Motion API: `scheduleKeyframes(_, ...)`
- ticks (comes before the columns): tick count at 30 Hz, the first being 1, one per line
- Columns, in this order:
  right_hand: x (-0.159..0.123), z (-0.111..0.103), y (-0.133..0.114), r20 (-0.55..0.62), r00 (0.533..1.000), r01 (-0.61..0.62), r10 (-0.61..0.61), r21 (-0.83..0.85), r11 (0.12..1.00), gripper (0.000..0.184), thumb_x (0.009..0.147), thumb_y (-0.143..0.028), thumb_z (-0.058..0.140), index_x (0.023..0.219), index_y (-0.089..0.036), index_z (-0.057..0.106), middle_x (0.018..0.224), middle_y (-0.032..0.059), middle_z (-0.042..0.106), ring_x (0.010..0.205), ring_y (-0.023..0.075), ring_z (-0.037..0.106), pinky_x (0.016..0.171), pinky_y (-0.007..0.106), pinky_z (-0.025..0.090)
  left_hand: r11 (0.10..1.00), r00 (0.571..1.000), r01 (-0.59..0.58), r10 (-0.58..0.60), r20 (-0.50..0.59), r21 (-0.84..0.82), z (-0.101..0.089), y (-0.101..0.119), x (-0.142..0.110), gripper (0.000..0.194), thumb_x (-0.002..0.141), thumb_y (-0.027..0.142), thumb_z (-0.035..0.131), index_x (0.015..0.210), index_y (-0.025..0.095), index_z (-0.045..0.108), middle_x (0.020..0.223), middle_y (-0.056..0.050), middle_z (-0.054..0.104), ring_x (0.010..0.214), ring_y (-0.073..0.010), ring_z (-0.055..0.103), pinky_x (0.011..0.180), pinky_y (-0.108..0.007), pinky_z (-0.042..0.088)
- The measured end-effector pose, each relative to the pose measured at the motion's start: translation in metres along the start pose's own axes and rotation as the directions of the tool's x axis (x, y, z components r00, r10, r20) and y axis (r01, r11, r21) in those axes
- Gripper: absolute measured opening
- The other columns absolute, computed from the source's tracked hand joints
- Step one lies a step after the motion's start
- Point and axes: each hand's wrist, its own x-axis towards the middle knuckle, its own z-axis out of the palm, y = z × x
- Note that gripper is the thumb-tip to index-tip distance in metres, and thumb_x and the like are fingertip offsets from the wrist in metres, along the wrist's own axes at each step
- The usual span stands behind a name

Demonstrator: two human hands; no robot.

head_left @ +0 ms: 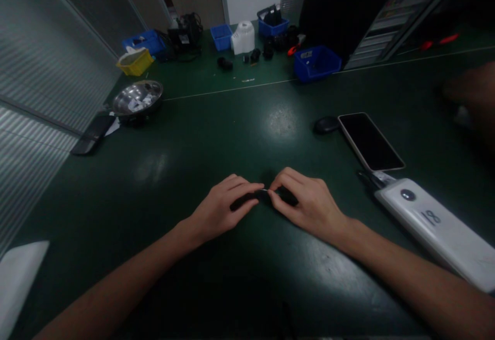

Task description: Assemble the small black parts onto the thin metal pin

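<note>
Near the middle of the green tabletop [185,144], my left hand [222,203] and my right hand [309,196] face each other with their fingertips almost meeting. Between the fingertips shows a thin pale sliver [265,190] of a small slim object, which both hands pinch. Dark patches sit inside both grips; whether they are parts of the object or shadow I cannot tell. The fingers hide most of it, so its kind does not show.
Right of my hands lie a white device [436,226] with a round button, a smartphone [369,141] and a black mouse [326,125]. A metal bowl [154,90] holds white scraps. Blue bins [309,74] and a yellow bin [135,64] stand behind. Another person's blurred hand [474,87] is at far right.
</note>
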Motion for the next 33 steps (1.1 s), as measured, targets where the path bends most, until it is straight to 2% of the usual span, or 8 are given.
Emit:
scheduleKeyframes(7, -0.001, 0.001, 0.001, 0.043, 0.999, -0.026, 0.032, -0.14, 0.99, 0.018, 0.101, -0.034, 0.051, 0.096, -0.022, 0.065, 0.095, 0.0018, 0.064, 0.071, 0.0129, 0.057, 0.059, 0.027, 0.035, 0.995, 1.0, -0.004, 0.001, 0.03, 0.104, 0.0, 0.003, 0.002, 0.037, 0.101, 0.023, 0.056, 0.137, 0.021, 0.061, 0.113, -0.009, 0.064, 0.103, -0.0214, 0.056, 0.087, -0.038, 0.05)
scheduleKeyframes(11, 0.0, -0.003, 0.003, 0.03, 0.998, -0.054, 0.061, -0.195, 0.979, 0.02, 0.099, -0.035, 0.052, 0.092, -0.022, 0.066, 0.092, 0.0018, 0.065, 0.067, 0.0126, 0.056, 0.057, 0.028, 0.033, 0.997, 1.0, -0.004, 0.002, 0.019, 0.075, -0.002, 0.002, 0.002, 0.034, 0.101, 0.022, 0.057, 0.134, 0.02, 0.062, 0.113, -0.01, 0.065, 0.103, -0.0217, 0.057, 0.088, -0.038, 0.051)
scheduleKeyframes(16, 0.002, -0.006, 0.004, -0.022, 0.988, -0.157, 0.156, -0.243, 0.957, 0.018, 0.097, -0.036, 0.055, 0.092, -0.023, 0.065, 0.093, 0.0011, 0.065, 0.068, 0.0133, 0.057, 0.057, 0.029, 0.031, 0.999, 1.0, 0.01, -0.01, -0.008, 0.031, -0.004, 0.003, 0.002, 0.022, 0.099, 0.023, 0.061, 0.119, 0.02, 0.067, 0.112, -0.008, 0.067, 0.106, -0.0206, 0.059, 0.091, -0.036, 0.051)
scheduleKeyframes(20, 0.003, -0.005, 0.004, -0.085, 0.975, -0.22, 0.205, -0.256, 0.941, 0.015, 0.096, -0.035, 0.057, 0.092, -0.023, 0.064, 0.095, 0.0006, 0.067, 0.071, 0.0147, 0.059, 0.058, 0.029, 0.031, 0.996, 0.999, 0.011, -0.008, -0.032, 0.089, 0.002, 0.007, 0.007, 0.022, 0.099, 0.024, 0.06, 0.12, 0.02, 0.067, 0.12, -0.008, 0.066, 0.113, -0.0212, 0.058, 0.096, -0.037, 0.051)
scheduleKeyframes(25, 0.002, -0.004, 0.006, -0.102, 0.975, -0.215, 0.196, -0.222, 0.951, 0.015, 0.096, -0.035, 0.057, 0.09, -0.022, 0.064, 0.094, 0.0009, 0.067, 0.073, 0.0151, 0.06, 0.059, 0.029, 0.032, 0.984, 0.999, -0.048, 0.046, 0.016, 0.17, 0.008, 0.011, 0.012, 0.027, 0.103, 0.02, 0.053, 0.128, 0.017, 0.063, 0.125, -0.007, 0.067, 0.116, -0.02, 0.059, 0.104, -0.04, 0.05)
scheduleKeyframes(28, 0.002, -0.005, 0.006, -0.093, 0.977, -0.208, 0.192, -0.205, 0.956, 0.016, 0.096, -0.035, 0.057, 0.089, -0.022, 0.064, 0.094, 0.0011, 0.067, 0.072, 0.0145, 0.06, 0.059, 0.028, 0.033, 0.97, 1.0, -0.016, 0.02, -0.014, 0.243, -0.006, -0.004, 0.003, 0.027, 0.103, 0.021, 0.053, 0.128, 0.017, 0.064, 0.124, -0.008, 0.068, 0.114, -0.021, 0.062, 0.102, -0.04, 0.053)
scheduleKeyframes(31, 0.002, -0.006, 0.006, -0.073, 0.978, -0.206, 0.195, -0.191, 0.96, 0.016, 0.096, -0.035, 0.056, 0.09, -0.022, 0.064, 0.095, 0.001, 0.067, 0.07, 0.0139, 0.059, 0.059, 0.028, 0.034, 0.925, 0.979, 0.201, -0.174, -0.109, 0.324, -0.043, -0.033, -0.02, 0.03, 0.101, 0.03, 0.057, 0.129, 0.022, 0.065, 0.126, -0.006, 0.067, 0.113, -0.0203, 0.064, 0.098, -0.036, 0.054)
scheduleKeyframes(33, 0.002, -0.007, 0.006, -0.069, 0.978, -0.205, 0.195, -0.181, 0.962, 0.016, 0.096, -0.035, 0.056, 0.091, -0.022, 0.065, 0.096, 0.0013, 0.067, 0.07, 0.0136, 0.058, 0.059, 0.028, 0.034, 0.848, 0.928, 0.365, -0.301, -0.218, 0.384, -0.077, -0.057, -0.043, 0.032, 0.1, 0.035, 0.058, 0.129, 0.024, 0.065, 0.126, -0.003, 0.068, 0.109, -0.02, 0.066, 0.096, -0.035, 0.054)
